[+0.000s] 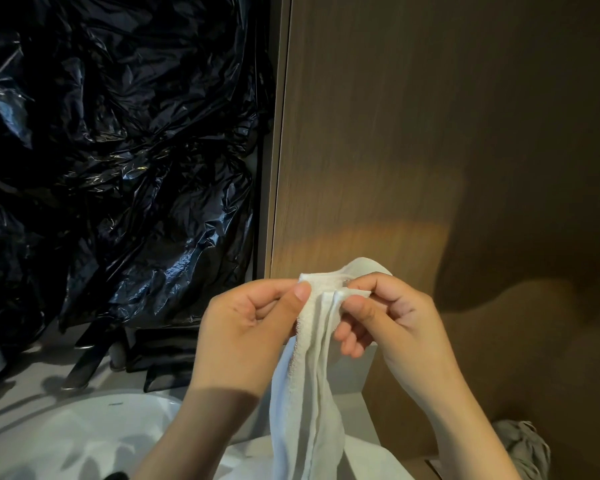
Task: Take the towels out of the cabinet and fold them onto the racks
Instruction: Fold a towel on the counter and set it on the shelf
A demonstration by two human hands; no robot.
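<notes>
white towel pinched between both hands

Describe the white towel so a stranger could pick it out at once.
Start at the tall brown wooden panel filling the right half of the view. Low in front of it, the left hand and right hand pinch the top edge of the towel. It is the only white cloth hanging in long soft folds, unlike the grey crumpled cloth at lower right.
</notes>
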